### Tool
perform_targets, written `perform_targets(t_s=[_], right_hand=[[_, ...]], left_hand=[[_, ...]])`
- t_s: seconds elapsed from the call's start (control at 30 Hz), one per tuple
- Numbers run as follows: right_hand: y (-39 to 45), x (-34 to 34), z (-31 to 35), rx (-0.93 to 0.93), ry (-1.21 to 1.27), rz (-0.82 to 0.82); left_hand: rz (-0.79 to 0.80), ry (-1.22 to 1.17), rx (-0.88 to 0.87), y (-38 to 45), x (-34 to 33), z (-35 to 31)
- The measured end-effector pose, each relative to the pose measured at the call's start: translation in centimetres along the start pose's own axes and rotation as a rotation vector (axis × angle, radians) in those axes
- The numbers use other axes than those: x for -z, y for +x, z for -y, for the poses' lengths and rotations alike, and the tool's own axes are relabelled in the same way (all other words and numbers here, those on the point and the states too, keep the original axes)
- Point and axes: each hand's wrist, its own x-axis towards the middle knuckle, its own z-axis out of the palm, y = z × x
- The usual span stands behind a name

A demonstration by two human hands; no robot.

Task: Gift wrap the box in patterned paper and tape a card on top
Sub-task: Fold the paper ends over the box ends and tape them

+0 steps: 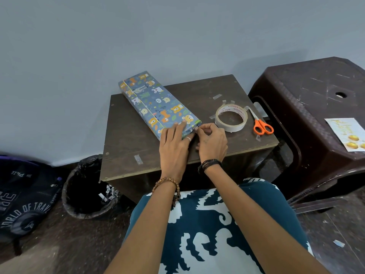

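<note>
- Legible text: the white adhesive tape roll (231,118) carries red lettering, "WONDER" and "TAPE", on its inner core. The dark bag (23,196) on the floor at left reads "WORLD OF TRAVEL"; its other lettering is unclear.
- Task item: the long rectangular box wrapped in blue animal-print paper (156,103) lies diagonally on the dark brown wooden table (128,139), far end overhanging the rear edge.
- Left hand (174,141): flat, fingers extended, pressing on the box's near end.
- Right hand (212,143): fingers curled, fingertips pinched at the box's near corner; whether they hold anything cannot be determined.
- Orange-handled scissors (261,124) lie just beside the tape roll.
- The pale card with gold print (348,133) rests on the dark brown plastic stool (308,91).
- A black-lined round bin (87,186) stands left of the table.
</note>
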Motion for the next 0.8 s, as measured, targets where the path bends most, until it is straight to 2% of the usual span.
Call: perform_targets(t_s=[0.2,0.37,0.8], right_hand=[[0.4,0.3,0.0,-0.020,0.029,0.034],[1.0,0.9,0.1,-0.038,0.009,0.130],[2.2,2.3,0.7,-0.062,0.070,0.250]], left_hand=[[-0.026,-0.012,0.001,-0.1,-0.1,0.1],[-0.063,-0.019,-0.004,-0.1,-0.3,0.1],[-0.055,-0.033,0.036,-0.3,-0.3,-0.1]])
